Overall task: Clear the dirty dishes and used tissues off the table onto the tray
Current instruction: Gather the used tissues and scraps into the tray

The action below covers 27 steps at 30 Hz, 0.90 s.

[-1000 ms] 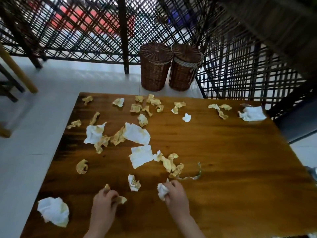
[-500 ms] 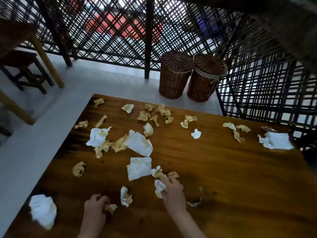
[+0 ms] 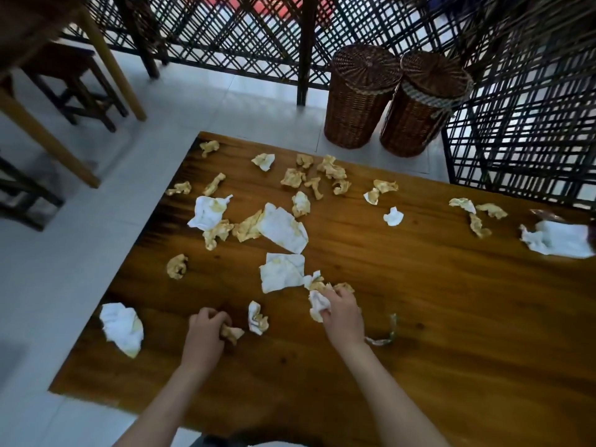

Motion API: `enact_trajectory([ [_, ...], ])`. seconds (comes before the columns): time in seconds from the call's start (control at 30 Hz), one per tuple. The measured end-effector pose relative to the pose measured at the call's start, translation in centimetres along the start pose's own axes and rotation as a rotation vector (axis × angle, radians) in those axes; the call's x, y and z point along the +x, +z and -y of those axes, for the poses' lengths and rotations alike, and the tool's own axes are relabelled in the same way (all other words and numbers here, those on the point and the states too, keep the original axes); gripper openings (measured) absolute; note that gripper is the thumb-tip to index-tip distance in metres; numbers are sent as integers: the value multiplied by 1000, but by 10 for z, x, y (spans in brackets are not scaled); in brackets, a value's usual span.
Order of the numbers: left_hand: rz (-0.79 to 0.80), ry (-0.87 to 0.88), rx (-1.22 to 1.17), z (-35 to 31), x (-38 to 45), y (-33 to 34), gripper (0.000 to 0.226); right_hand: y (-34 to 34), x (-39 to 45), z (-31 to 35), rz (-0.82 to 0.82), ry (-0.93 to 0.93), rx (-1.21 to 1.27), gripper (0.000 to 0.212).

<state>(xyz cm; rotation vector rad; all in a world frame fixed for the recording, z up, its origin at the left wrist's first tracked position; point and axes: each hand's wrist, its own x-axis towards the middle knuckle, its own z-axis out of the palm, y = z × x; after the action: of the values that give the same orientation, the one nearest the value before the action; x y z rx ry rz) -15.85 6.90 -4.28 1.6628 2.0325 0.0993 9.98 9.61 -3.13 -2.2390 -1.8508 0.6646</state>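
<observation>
Both bare forearms reach forward, left hand (image 3: 206, 333) and right hand (image 3: 342, 312) seemingly fisted.

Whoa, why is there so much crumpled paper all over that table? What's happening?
A person is picking up used tissues from a wooden table. The left hand is closed on a yellow-stained wad, and the right hand grips a white tissue while reaching into more scraps. Many tissues still lie scattered across the table. No tray or dishes show in this view.

No writing, label, brand or number can be read anywhere here. The crumpled tissues (image 3: 282, 228) carry only yellowish stains, and the wooden table (image 3: 451, 317) shows bare grain.
</observation>
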Motion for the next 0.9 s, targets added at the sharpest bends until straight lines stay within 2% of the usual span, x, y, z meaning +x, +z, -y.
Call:
enact_trajectory([
  [0.13,-85,44,-50,-5,1,-1,38,1,5,-1,-23,10,-2,40],
  [0.23,-109,173,-33,-14,1,0,44,0,8,1,-25,7,-22,40],
  [0.33,-52,301,30,-30,6,6,45,-1,11,5,17,46,-55,63],
  [0.4,32,340,119,-41,11,13,46,1,14,5,122,74,-68,83],
  [0.47,111,352,270,-48,15,20,53,5,17,4,229,102,-73,88],
  [0.57,162,330,389,-55,18,26,53,13,20,4,248,117,-139,80],
  [0.73,218,345,321,-57,21,31,40,18,20,1,120,62,-152,49],
  [0.8,170,360,234,-60,26,26,34,16,23,4,108,59,-85,44],
  [0.9,46,384,95,-72,44,12,26,4,28,7,-25,53,43,40],
])
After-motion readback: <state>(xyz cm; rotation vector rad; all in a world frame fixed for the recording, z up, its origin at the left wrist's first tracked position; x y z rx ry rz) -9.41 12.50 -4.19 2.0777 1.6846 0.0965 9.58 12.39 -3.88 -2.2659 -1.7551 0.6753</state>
